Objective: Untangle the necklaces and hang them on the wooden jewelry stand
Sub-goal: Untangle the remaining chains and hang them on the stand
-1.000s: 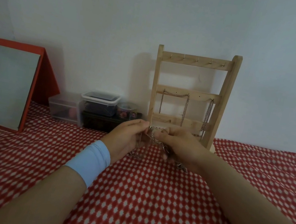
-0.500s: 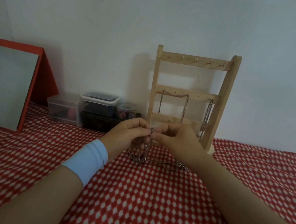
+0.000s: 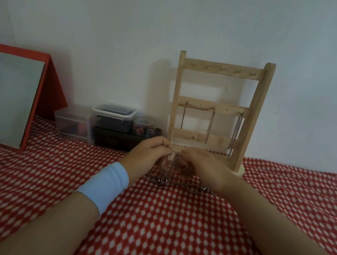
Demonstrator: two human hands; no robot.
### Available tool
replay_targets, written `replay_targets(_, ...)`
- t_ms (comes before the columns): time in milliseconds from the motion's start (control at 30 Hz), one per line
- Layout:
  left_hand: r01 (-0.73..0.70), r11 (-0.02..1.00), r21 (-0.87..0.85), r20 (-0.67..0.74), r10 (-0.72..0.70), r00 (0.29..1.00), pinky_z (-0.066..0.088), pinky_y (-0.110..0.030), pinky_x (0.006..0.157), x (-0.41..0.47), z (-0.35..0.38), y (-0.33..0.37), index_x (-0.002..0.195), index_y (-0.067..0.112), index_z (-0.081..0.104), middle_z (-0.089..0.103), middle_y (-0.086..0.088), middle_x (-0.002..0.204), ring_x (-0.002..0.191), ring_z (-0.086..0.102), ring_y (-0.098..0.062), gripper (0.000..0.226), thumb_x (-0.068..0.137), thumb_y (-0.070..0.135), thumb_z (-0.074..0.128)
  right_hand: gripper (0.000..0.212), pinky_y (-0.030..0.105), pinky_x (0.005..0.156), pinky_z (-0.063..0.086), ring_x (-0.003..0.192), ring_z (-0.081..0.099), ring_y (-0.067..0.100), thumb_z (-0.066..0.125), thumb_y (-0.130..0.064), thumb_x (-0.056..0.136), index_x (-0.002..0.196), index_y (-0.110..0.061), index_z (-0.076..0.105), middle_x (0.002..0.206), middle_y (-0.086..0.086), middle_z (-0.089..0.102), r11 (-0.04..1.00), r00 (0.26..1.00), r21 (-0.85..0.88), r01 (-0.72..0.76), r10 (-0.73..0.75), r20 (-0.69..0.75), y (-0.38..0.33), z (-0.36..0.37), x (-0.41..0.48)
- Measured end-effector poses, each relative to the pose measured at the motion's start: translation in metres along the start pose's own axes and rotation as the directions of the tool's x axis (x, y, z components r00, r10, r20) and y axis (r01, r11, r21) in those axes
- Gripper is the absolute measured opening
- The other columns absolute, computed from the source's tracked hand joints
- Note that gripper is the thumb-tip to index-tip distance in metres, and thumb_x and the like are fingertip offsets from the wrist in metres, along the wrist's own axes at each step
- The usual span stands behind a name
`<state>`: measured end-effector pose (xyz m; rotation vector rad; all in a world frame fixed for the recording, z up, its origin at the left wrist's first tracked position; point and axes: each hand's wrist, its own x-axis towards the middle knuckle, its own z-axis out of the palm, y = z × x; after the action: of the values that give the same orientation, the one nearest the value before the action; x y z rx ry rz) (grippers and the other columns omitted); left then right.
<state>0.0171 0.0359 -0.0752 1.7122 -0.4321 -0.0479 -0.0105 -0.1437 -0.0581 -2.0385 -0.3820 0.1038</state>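
While two chains (image 3: pixel 210 120) (image 3: pixel 236 131) hang, two hands (image 3: pixel 150 153) (image 3: pixel 203 166) pinch necklaces (image 3: pixel 172 165)

Head camera (only view) faces forward-down, near hands (image 3: pixel 176 161)

stand (image 3: pixel 223 69), boxes (image 3: pixel 112 119) on checked cloth (image 3: pixel 169 226)

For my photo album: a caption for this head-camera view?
Left hand and right hand pinch a tangled chain before the wooden jewelry stand.
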Motion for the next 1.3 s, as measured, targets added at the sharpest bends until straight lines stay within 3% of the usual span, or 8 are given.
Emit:
replay_targets(133, -0.033, 0.997, 0.074, -0.067, 0.038, 0.997, 0.037, -0.025, 0.046, -0.002, 0.0, 0.0, 0.091, 0.002, 0.06, 0.051, -0.002, 0.058, 0.042, 0.042, -0.009, 0.013, 0.099, 0.008, 0.051, 0.04, 0.033, 0.076, 0.053, 0.073, 0.061, 0.016, 0.044, -0.025, 0.106, 0.073, -0.012, 0.062, 0.08, 0.007, 0.067, 0.997, 0.995, -0.006, 0.072, -0.072, -0.062, 0.002, -0.001, 0.002)
replay_targets(200, -0.053, 0.995, 0.08, -0.109, 0.061, 0.992, 0.043, -0.024, 0.043, -0.002, -0.001, 0.001, 0.096, 0.004, 0.057, 0.051, 0.001, 0.059, 0.041, 0.043, -0.004, 0.006, 0.098, 0.007, 0.052, 0.044, 0.038, 0.084, 0.056, 0.078, 0.066, 0.018, 0.047, -0.027, 0.107, 0.067, -0.02, 0.063, 0.082, 0.008, 0.073, 0.993, 0.987, 0.037, 0.114, -0.109, -0.116, 0.005, -0.001, 0.003)
replay_targets(433, -0.133, 0.956, 0.262, -0.103, 0.164, 0.981, 0.058, -0.035, 0.053, -0.006, -0.004, 0.002, 0.078, 0.009, 0.066, 0.065, -0.009, 0.096, 0.05, 0.06, -0.015, 0.022, 0.093, -0.003, 0.056, 0.042, 0.044, 0.093, 0.058, 0.091, 0.07, 0.027, 0.045, -0.027, 0.108, 0.07, -0.016, 0.06, 0.093, 0.014, 0.074, 0.959, 0.993, 0.263, 0.108, -0.09, -0.08, 0.006, -0.001, 0.005)
replay_targets(600, -0.067, 0.974, 0.215, -0.095, 0.089, 0.992, 0.057, -0.035, 0.06, -0.005, -0.005, 0.002, 0.085, 0.011, 0.073, 0.066, -0.005, 0.07, 0.058, 0.062, -0.019, 0.016, 0.093, 0.012, 0.06, 0.042, 0.049, 0.096, 0.057, 0.091, 0.071, 0.029, 0.047, -0.027, 0.107, 0.07, -0.018, 0.063, 0.091, 0.013, 0.074, 0.978, 0.99, 0.175, 0.117, -0.101, -0.099, 0.005, -0.001, 0.003)
replay_targets(767, -0.163, 0.905, 0.394, -0.082, 0.211, 0.974, 0.055, -0.025, 0.077, -0.004, -0.005, 0.001, 0.085, 0.02, 0.074, 0.072, 0.005, 0.083, 0.079, 0.067, -0.01, 0.006, 0.088, 0.021, 0.07, 0.038, 0.045, 0.096, 0.057, 0.084, 0.07, 0.019, 0.053, -0.024, 0.104, 0.072, -0.013, 0.07, 0.085, 0.011, 0.073, 0.984, 0.99, 0.12, 0.129, -0.12, -0.078, 0.002, -0.001, 0.002)
replay_targets(1000, -0.148, 0.945, 0.291, -0.05, 0.17, 0.984, 0.047, -0.018, 0.079, -0.004, -0.009, 0.003, 0.083, 0.011, 0.07, 0.07, -0.001, 0.082, 0.081, 0.063, -0.007, 0.022, 0.098, 0.016, 0.055, 0.044, 0.034, 0.091, 0.053, 0.081, 0.07, 0.014, 0.054, -0.032, 0.103, 0.069, -0.019, 0.077, 0.079, 0.0, 0.076, 0.987, 0.99, -0.122, 0.105, -0.115, -0.08, 0.001, 0.0, -0.001)
replay_targets(1100, -0.169, 0.936, 0.309, -0.015, 0.183, 0.983, 0.048, -0.019, 0.08, -0.004, -0.011, 0.005, 0.081, 0.006, 0.067, 0.069, -0.005, 0.08, 0.081, 0.064, -0.013, 0.026, 0.099, 0.015, 0.051, 0.021, 0.029, 0.079, 0.056, 0.072, 0.065, 0.004, 0.062, -0.028, 0.099, 0.082, -0.025, 0.074, 0.08, -0.006, 0.073, 0.975, 0.965, -0.179, 0.134, -0.17, -0.2, 0.002, 0.002, 0.003)
replay_targets(1300, -0.2, 0.902, 0.384, 0.003, 0.215, 0.977, 0.049, -0.017, 0.08, -0.003, -0.012, 0.01, 0.083, 0.014, 0.07, 0.069, 0.005, 0.077, 0.079, 0.064, -0.006, 0.022, 0.097, 0.02, 0.056, 0.015, 0.023, 0.073, 0.059, 0.075, 0.071, 0.011, 0.065, -0.015, 0.098, 0.104, -0.013, 0.079, 0.092, 0.001, 0.079, 0.988, 0.983, 0.102, 0.113, -0.096, -0.155, 0.002, -0.001, 0.002)
